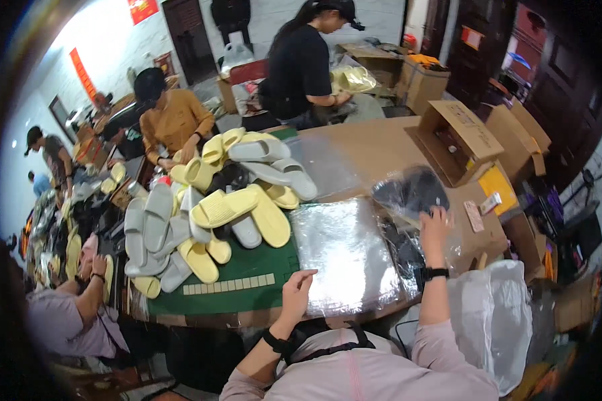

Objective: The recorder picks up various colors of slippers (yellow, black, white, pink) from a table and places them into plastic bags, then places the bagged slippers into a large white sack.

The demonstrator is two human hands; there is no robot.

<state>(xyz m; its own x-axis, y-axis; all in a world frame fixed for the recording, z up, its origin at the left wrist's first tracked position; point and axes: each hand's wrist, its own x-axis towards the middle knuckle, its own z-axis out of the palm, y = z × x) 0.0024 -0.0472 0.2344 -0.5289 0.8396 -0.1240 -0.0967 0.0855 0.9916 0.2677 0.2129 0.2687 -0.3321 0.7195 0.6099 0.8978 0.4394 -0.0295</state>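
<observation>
A stack of clear plastic bags [348,257] lies flat and shining on the table in front of me. At its left edge is my left hand [297,293], empty, with thumb and fingers slightly apart. My right hand [435,230] is closed at the near edge of a clear bag with dark slippers [415,192] inside. More bagged dark items [403,247] lie below it, partly hidden by glare. To the left, yellow slippers [271,217] and grey slippers [157,217] are heaped on a green mat [247,297].
A row of small pale tiles [229,285] lies on the mat. Open cardboard boxes [458,144] stand at the far right, near a pink packet [473,216]. A white sack [491,321] hangs at the right. Co-workers [174,123] sit or stand on the left and far sides.
</observation>
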